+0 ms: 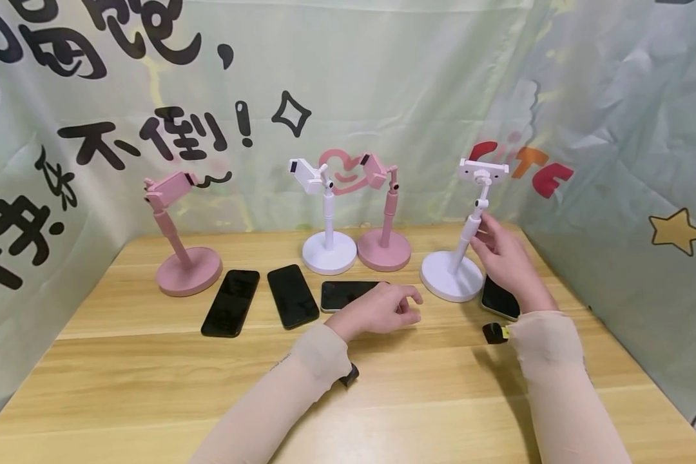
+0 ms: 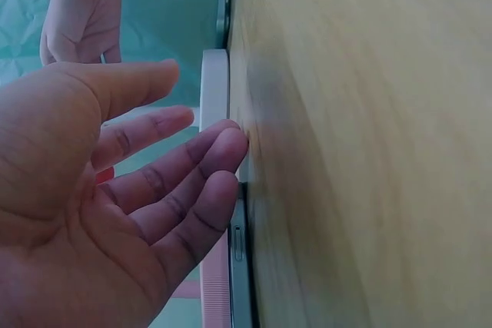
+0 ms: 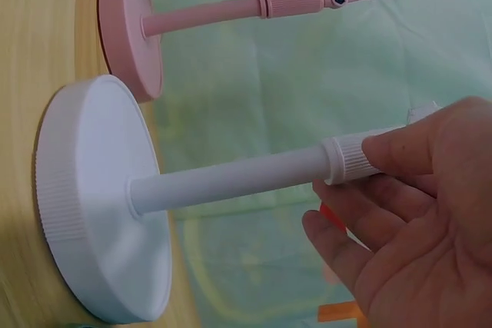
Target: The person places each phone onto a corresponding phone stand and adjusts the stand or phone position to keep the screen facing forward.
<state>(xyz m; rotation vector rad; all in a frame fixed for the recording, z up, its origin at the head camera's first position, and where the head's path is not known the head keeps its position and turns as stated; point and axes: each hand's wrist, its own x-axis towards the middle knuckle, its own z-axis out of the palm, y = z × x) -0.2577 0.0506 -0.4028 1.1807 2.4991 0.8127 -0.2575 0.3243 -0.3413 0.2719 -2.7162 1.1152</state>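
Observation:
My right hand (image 1: 506, 259) pinches the ribbed collar of a white phone stand (image 1: 454, 277) between thumb and fingers. In the right wrist view the stand's round base (image 3: 100, 205) shows whole, and its pole runs up into the grip. A dark phone (image 1: 499, 299) lies on the table under my right hand, partly covered by it. My left hand (image 1: 379, 308) hovers low with fingers loosely bent and nothing in them. It overlaps the right end of another dark phone (image 1: 343, 295); in the left wrist view its fingertips hang close by the tabletop.
A second white stand (image 1: 329, 252) and a pink stand (image 1: 385, 249) stand side by side at the back. Another pink stand (image 1: 189, 270) is at the left. Two more phones, one (image 1: 231, 303) and another (image 1: 292, 296), lie face up. A printed cloth (image 1: 383, 77) walls the table (image 1: 151, 393).

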